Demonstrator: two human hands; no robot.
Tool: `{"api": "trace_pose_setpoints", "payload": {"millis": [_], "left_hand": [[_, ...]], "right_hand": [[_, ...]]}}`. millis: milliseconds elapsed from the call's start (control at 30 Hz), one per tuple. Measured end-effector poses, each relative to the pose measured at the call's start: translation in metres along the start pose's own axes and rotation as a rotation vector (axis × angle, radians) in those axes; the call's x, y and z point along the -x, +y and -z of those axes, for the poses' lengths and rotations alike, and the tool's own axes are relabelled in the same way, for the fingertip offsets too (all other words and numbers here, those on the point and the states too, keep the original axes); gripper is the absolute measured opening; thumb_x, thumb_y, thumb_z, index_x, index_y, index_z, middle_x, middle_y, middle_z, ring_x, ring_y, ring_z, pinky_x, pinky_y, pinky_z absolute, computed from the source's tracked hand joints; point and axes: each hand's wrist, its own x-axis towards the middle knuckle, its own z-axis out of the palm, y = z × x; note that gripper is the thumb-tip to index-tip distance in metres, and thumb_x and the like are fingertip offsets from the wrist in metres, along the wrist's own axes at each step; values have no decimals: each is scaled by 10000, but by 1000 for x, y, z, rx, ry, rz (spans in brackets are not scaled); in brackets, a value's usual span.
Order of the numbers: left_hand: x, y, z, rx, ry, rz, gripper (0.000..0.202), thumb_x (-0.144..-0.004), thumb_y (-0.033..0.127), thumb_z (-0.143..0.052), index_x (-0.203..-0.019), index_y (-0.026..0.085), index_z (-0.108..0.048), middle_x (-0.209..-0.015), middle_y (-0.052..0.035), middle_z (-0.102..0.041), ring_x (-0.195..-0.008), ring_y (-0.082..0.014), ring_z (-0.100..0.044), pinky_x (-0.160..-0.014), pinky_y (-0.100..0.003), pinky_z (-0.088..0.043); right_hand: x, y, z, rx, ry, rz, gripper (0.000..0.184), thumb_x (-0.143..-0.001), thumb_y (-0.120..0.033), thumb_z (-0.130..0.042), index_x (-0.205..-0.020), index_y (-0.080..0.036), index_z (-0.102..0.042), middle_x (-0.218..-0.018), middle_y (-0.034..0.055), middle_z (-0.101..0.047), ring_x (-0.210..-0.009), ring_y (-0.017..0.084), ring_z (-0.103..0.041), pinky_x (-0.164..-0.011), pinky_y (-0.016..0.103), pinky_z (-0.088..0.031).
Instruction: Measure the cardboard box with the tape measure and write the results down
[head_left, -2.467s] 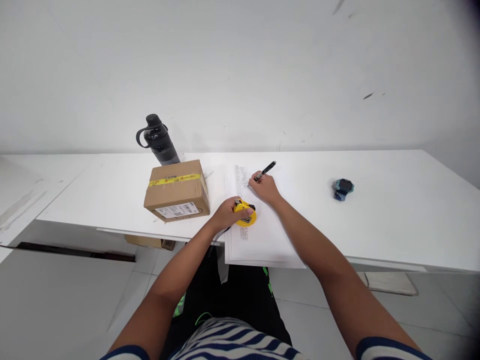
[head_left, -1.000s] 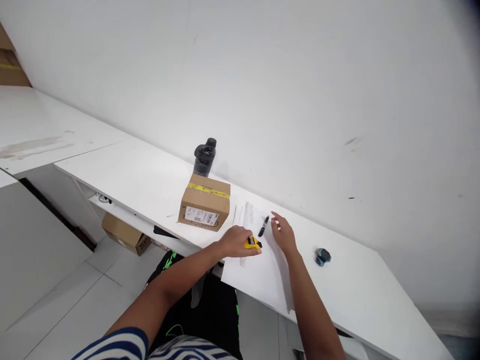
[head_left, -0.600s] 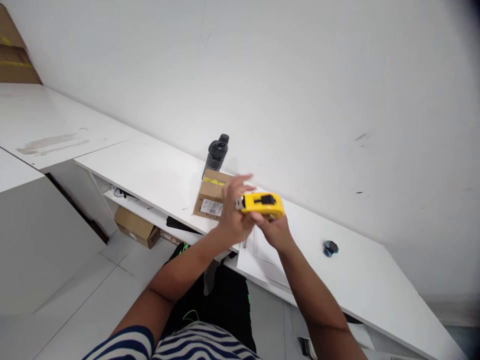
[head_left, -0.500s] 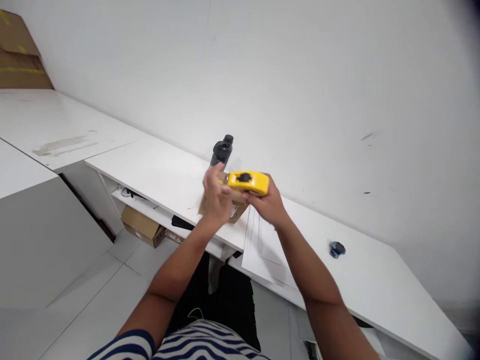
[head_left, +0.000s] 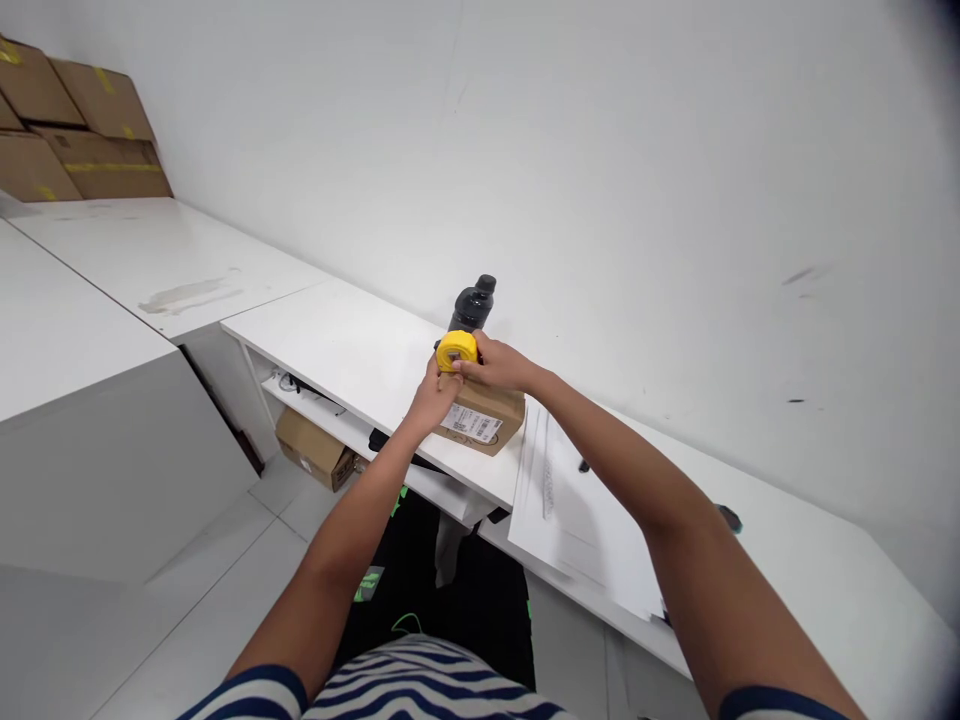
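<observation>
A yellow tape measure (head_left: pixel 454 349) is held over a small cardboard box (head_left: pixel 504 408) with a white printed label on its near side. My right hand (head_left: pixel 501 362) grips the tape measure's case from the right, thumb across its front. Just below the case, my left hand (head_left: pixel 435 396) is closed, its fingers touching the tape measure's lower left; the fingertips are partly hidden. I cannot see how much blade is out. Behind the hands stands a dark bottle (head_left: pixel 472 303), its lower part covered by them.
The box rests on a white counter (head_left: pixel 337 330) along a white wall. White paper sheets (head_left: pixel 577 530) lie on the right, beside a small dark object (head_left: pixel 729 518). Another cardboard box (head_left: pixel 311 445) sits below the shelf (head_left: pixel 322 415). Stacked cartons (head_left: pixel 112 165) stand far left.
The tape measure has turned and moved down and left, closer to the box. Both hands moved with it, uncovering the box's label. The camera view has shifted left.
</observation>
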Motion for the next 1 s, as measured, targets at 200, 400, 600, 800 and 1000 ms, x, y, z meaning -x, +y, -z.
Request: {"api": "trace_pose_setpoints", "payload": {"millis": [200,400,600,800,1000], "left_hand": [[-3,-4,-4,-54,36,-44,523,-903,386,-542,-1406,279,-451,-1289,-56,-618,-1199,-266,-578,-1048,-430,-435],[-6,-8,-5,-43,26,-68,590,-893,370,-553,-1454,267,-398,-1333,-76,-595,-1209,-256,-570,-1055,-407,-429],[-5,-9,-4,-67,57,39,691,-875,398,-577,-1505,276,-319,-1306,-88,-600,-1128,-250,-613,-1019,-418,-447],[-4,-9,-4,-116,37,-5,570,-892,413,-539,-1436,278,-436,-1282,-64,-626,-1128,-250,-610,-993,-406,-464],[-3,-2,-7,-117,85,32,599,-881,392,-558,-1444,217,-449,-1419,-81,-558,-1271,-247,-542,-1089,-376,-409]], "right_hand": [[5,4,-3,-18,71,-8,498,-845,-593,-550,-1162,-220,-459,-1036,93,-674,-924,293,-622,-786,422,-475],[1,17,-14,-107,125,29,499,-844,-616,-554,-1136,-222,-464,-1040,83,-671,-930,280,-616,-808,427,-479],[3,20,-21,-141,181,-29,451,-864,-621,-528,-1063,-227,-435,-988,83,-670,-889,273,-619,-753,400,-478],[9,15,-14,-100,144,-48,414,-858,-553,-576,-1046,-218,-424,-978,97,-662,-855,272,-617,-708,380,-463],[42,40,0,-125,115,-99,457,-834,-584,-612,-1057,-220,-447,-961,80,-658,-820,258,-618,-655,360,-456]]}}
